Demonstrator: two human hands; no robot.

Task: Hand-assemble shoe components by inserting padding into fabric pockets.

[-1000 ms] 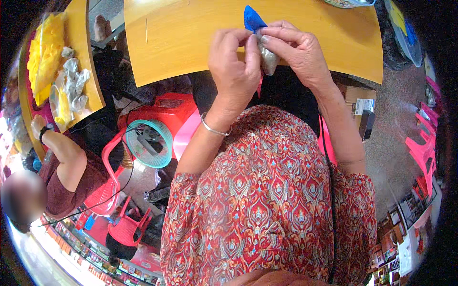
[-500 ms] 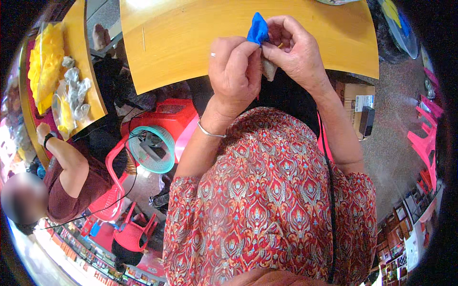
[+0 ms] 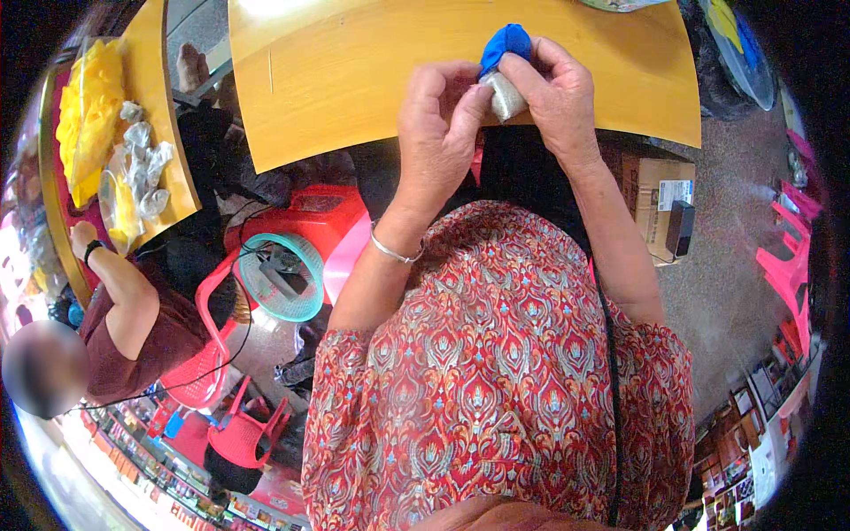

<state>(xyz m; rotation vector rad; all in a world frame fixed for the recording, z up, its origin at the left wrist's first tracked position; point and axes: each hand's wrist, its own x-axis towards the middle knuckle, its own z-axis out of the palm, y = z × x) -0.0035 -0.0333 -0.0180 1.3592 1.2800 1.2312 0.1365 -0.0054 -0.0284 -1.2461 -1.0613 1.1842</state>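
Note:
Over the near edge of the table, my hands hold a blue balloon-like rubber piece [image 3: 506,44] together with a small bag of greyish-beige grains [image 3: 507,99]. The blue piece covers the bag's upper end, and the bag bulges out below it. My right hand [image 3: 564,108] is closed, its thumb and fingers pinching the blue piece where it meets the bag. My left hand [image 3: 434,119] curls around the left side, thumb against the bag and fingertips at the blue rim, partly hidden behind it.
A yellow wooden table [image 3: 354,97] spans the front, a thin stick [image 3: 271,71] on it. On the left table lie yellow pieces [image 3: 91,124] in clear plastic and several small grey bags [image 3: 140,159]. A co-worker [image 3: 133,310] sits there. A teal basket [image 3: 305,305] and a cardboard box [image 3: 645,195] stand below.
The blue piece has gone from an upright peak to a rounded shape tilted right, and more of the grain bag shows. My left hand's fingers have loosened and opened out somewhat.

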